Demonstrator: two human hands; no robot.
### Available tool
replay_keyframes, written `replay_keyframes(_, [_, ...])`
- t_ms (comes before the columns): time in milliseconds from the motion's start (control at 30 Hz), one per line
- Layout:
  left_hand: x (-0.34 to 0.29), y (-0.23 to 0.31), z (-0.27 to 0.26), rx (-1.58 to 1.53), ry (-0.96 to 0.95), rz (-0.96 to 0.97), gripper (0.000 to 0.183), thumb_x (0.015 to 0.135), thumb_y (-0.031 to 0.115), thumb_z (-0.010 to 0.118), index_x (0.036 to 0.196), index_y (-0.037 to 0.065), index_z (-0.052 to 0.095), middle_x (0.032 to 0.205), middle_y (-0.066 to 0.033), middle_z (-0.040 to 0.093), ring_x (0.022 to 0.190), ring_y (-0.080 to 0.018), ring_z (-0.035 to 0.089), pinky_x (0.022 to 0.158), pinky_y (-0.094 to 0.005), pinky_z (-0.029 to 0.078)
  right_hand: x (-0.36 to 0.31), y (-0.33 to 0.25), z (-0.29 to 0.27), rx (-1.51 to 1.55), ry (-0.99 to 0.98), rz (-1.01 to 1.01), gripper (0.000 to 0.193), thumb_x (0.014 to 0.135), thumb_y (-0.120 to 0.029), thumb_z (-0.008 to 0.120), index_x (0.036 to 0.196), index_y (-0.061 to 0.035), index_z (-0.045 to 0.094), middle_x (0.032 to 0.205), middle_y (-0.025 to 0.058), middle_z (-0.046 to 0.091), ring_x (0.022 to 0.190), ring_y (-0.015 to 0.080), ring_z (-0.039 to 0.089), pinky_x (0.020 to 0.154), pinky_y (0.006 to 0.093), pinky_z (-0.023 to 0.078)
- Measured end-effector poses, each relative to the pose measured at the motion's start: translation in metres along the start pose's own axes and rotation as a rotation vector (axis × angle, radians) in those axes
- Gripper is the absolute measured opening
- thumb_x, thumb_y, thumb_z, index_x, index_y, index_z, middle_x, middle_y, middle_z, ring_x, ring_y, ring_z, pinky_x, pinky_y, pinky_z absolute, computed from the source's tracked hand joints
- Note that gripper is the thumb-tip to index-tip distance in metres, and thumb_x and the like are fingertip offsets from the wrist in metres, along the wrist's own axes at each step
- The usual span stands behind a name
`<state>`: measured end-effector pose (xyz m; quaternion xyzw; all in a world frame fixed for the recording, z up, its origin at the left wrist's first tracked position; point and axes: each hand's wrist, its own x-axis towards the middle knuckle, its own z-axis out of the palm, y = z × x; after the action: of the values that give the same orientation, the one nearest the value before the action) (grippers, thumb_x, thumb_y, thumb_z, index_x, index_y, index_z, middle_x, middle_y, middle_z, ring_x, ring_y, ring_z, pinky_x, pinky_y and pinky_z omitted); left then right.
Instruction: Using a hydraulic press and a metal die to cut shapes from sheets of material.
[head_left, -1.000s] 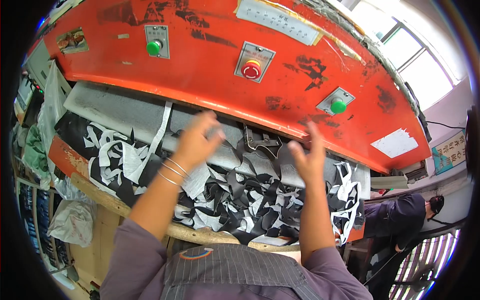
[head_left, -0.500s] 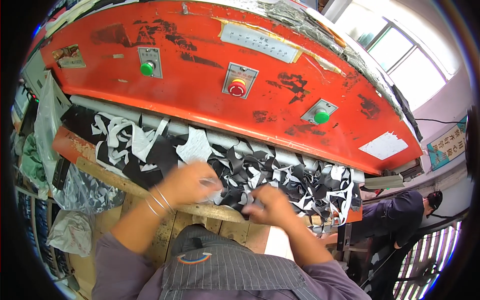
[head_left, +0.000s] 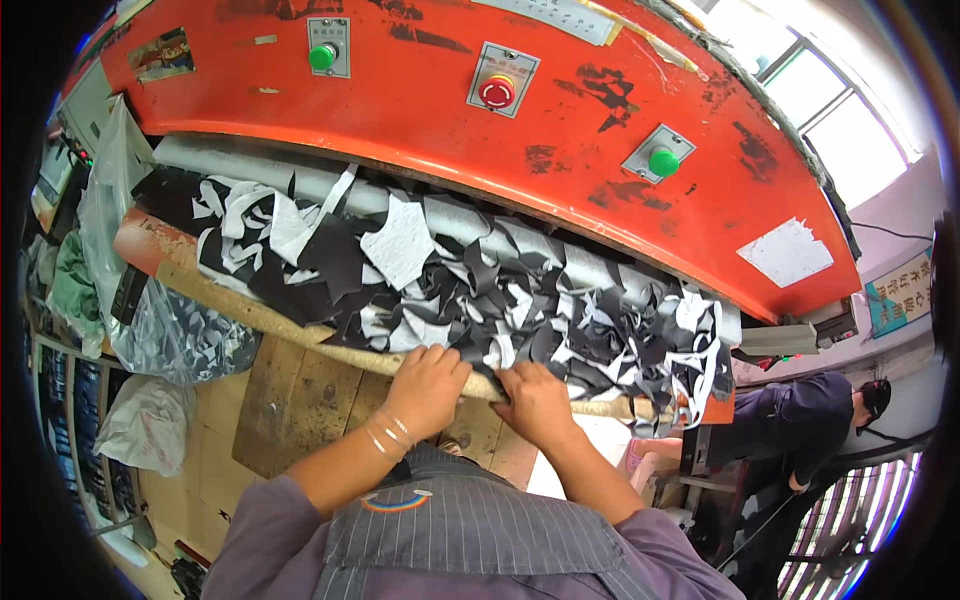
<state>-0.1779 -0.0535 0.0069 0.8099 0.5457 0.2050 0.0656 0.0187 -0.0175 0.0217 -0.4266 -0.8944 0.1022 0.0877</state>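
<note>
A long heap of black and white sheet-material scraps lies along the front of a red machine. A tan padded front edge borders the heap. My left hand, with bracelets at the wrist, curls over this edge, its fingertips at the scraps. Close to its right, my right hand is closed at the same edge, thumb and fingers drawn together beside a white strip. What either hand grips is hidden under the fingers. A larger white cut piece lies on the heap beyond my left hand.
The red machine panel carries a red push button between two green ones. A clear bag of scraps hangs at left, above a white sack. Another person bends over at the far right. A wooden board lies below.
Both hands have stopped their blurred motion over the scraps and settled on the front edge, drawing closer together. The view has tilted down, so the panel sits higher.
</note>
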Motion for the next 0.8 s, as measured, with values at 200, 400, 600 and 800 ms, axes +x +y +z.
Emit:
replay_keyframes(200, [0.074, -0.035, -0.038, -0.263, -0.473, -0.038, 0.03, 0.074, 0.033, 0.072, 0.09, 0.008, 0.066, 0.087, -0.0067, 0.062, 0.092, -0.0284, 0.058, 0.079, -0.0404, 0.046, 0.094, 0.055, -0.078, 0.408, -0.44, 0.105, 0.041, 0.076, -0.033, 0.076, 0.107, -0.0057, 0.069, 0.096, 0.0165, 0.069, 0.085, 0.033, 0.067, 0.077, 0.0369, 0.052])
replay_keyframes(400, [0.191, -0.078, 0.015, -0.083, 0.083, -0.117, 0.055, 0.081, 0.031, 0.068, 0.124, -0.001, 0.054, 0.133, -0.0178, 0.051, 0.125, -0.034, 0.047, 0.105, -0.0421, 0.037, 0.24, 0.157, -0.048, 0.014, 0.027, 0.021, 0.077, 0.066, -0.035, 0.081, 0.133, -0.0133, 0.048, 0.139, 0.0238, 0.038, 0.127, 0.0412, 0.038, 0.099, 0.0458, 0.043])
replay_keyframes(600, [0.209, -0.094, 0.037, -0.031, -0.041, -0.095, 0.06, 0.081, 0.031, 0.068, 0.13, 0.0, 0.051, 0.139, -0.0166, 0.048, 0.129, -0.0323, 0.044, 0.107, -0.0418, 0.035, 0.258, 0.234, -0.026, 0.497, 0.256, -0.145, 0.066, 0.056, -0.025, 0.084, 0.114, -0.0077, 0.058, 0.132, 0.0202, 0.041, 0.123, 0.0365, 0.041, 0.101, 0.0409, 0.038])
replay_keyframes(800, [0.233, -0.087, 0.007, -0.414, -0.026, -0.082, 0.102, 0.068, 0.025, 0.081, 0.147, 0.002, 0.022, 0.148, -0.0231, 0.03, 0.132, -0.0381, 0.037, 0.109, -0.0401, 0.032, 0.192, 0.232, -0.035, 0.841, 0.433, -0.06, 0.069, 0.053, -0.024, 0.081, 0.113, -0.0032, 0.057, 0.122, 0.0171, 0.039, 0.12, 0.0319, 0.038, 0.103, 0.0395, 0.03])
